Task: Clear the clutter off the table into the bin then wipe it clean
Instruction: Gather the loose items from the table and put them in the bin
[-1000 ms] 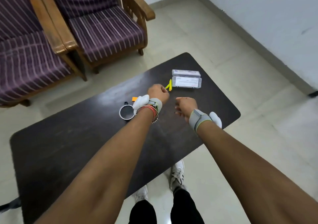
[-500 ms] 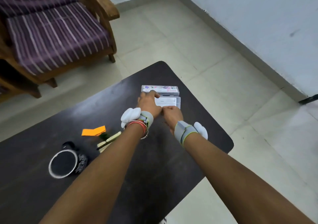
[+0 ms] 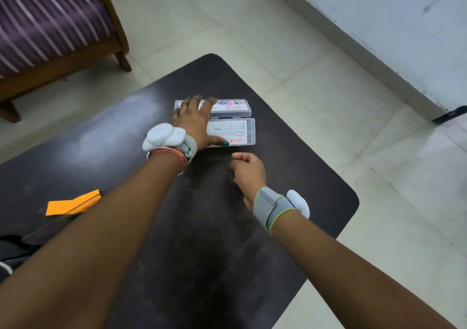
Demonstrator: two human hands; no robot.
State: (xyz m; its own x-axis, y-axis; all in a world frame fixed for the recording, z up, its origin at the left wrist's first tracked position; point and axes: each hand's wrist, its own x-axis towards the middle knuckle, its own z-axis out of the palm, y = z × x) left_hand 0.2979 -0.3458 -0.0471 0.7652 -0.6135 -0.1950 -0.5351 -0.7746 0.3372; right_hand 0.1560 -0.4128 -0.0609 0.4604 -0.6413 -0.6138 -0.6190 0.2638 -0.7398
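I see the far box and the near box, both clear plastic, lying side by side and touching near the far right corner of the table. Bare dark tabletop runs from them to the near edge, and open floor lies past the rounded rim. My left hand lies across both boxes, fingers spread on the far one, thumb on the near one. My right hand sits just beside the near box, loosely curled, holding nothing. An orange paper lies well apart on the left
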